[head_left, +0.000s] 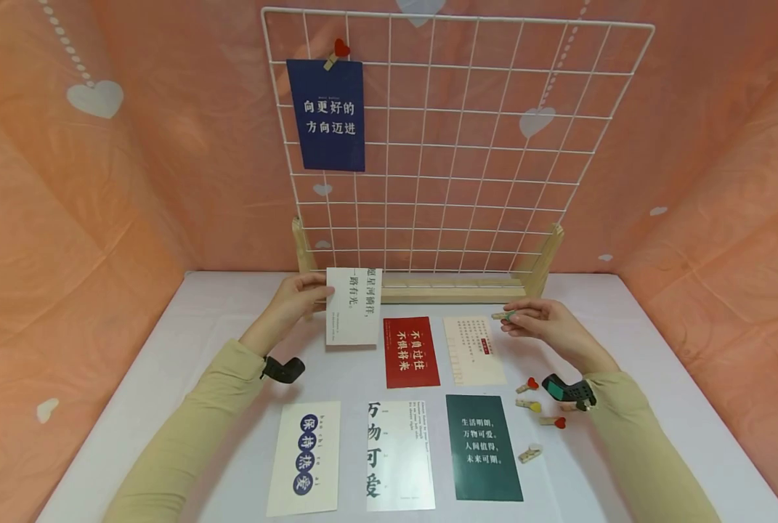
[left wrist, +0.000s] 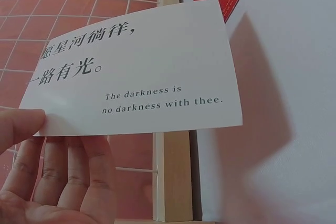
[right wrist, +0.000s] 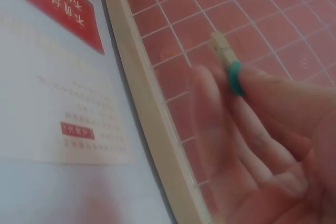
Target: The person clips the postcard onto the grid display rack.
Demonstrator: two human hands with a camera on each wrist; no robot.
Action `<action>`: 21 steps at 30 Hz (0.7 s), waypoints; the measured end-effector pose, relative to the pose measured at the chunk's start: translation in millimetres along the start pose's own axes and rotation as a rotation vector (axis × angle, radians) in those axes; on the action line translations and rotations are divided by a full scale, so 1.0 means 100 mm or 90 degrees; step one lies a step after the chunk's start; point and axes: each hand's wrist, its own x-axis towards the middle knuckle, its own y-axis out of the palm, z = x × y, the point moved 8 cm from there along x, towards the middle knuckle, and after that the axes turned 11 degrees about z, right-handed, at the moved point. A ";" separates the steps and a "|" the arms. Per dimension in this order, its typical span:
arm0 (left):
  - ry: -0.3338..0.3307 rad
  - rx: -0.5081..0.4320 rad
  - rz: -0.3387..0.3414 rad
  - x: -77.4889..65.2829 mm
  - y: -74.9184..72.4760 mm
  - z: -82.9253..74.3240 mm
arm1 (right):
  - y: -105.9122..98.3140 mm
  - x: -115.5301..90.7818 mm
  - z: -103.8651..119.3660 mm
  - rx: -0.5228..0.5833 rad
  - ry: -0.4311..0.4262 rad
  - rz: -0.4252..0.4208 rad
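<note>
A white card with dark lettering (head_left: 352, 309) is pinched along its edge by my left hand (head_left: 295, 301), thumb on the printed face and fingers behind. The card stands raised off the table, its shadow falling on the white cloth in the left wrist view. My right hand (head_left: 537, 325) pinches a small wooden clothespin (right wrist: 223, 48) with a green piece on it, between thumb and fingers. Behind both hands rises a white wire grid (head_left: 454, 145) in a wooden stand (head_left: 450, 293). A navy card (head_left: 328, 131) hangs at its upper left from a clothespin with a red heart (head_left: 338, 52).
On the table lie a red card (head_left: 412, 352), a cream card (head_left: 473, 350), a dark green card (head_left: 484, 448), a silvery card (head_left: 399, 455) and a white card with blue circles (head_left: 304, 459). Several clothespins (head_left: 552, 421) lie at right. Pink cloth (head_left: 140, 181) surrounds the table.
</note>
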 end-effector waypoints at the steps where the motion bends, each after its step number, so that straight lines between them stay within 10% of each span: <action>1: 0.001 0.000 0.001 0.00 0.00 0.00 | 0.00 0.01 0.01 0.001 0.001 -0.001; 21: 0.030 -0.004 0.000 0.02 0.12 -0.15 | 0.13 0.24 0.27 -0.020 -0.025 -0.001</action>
